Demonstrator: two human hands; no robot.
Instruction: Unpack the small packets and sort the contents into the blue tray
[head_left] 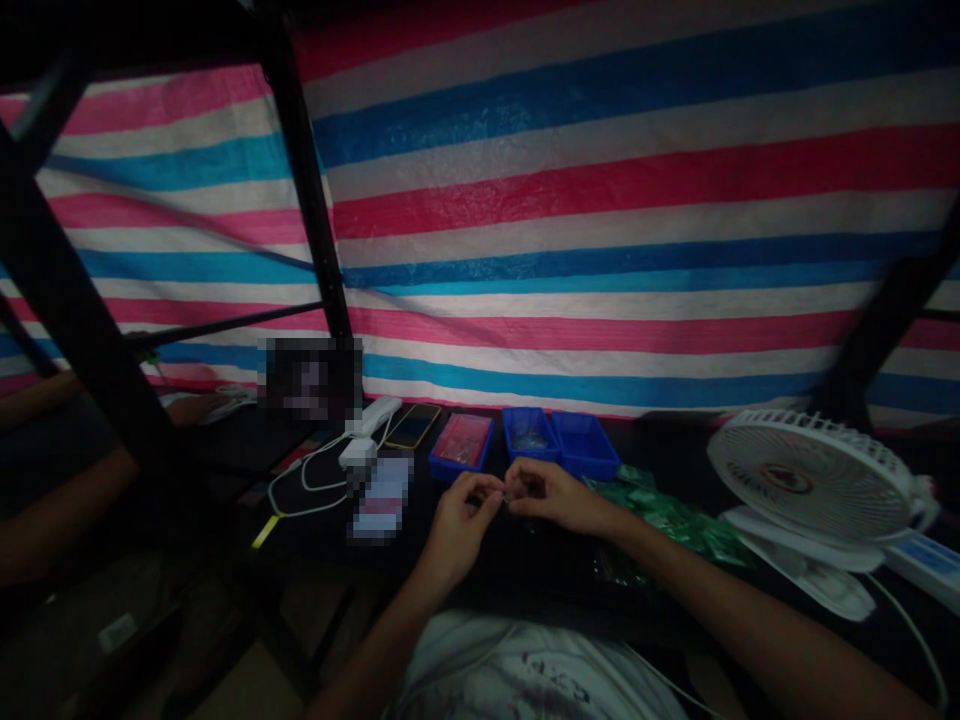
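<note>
My left hand (466, 515) and my right hand (547, 493) meet above the dark table, fingertips pinched close together. Between them is a tiny part, too small and dim to name. Just beyond my left hand lies a blue tray (441, 466) with a red-pink lining and small pieces in it. Past my right hand stands a second blue bin (517, 418) holding small shiny pieces, with another blue bin (586, 445) beside it. Green plastic bags (675, 520) spread to the right, close to my right forearm.
A white fan (810, 480) stands at the right, near a white-and-blue box (930, 560). At left are a power strip (375, 415) with a white cable and a phone (414, 426). Another person's arm (67, 510) shows beyond the black frame post (82, 280). A striped sheet (600, 220) hangs behind.
</note>
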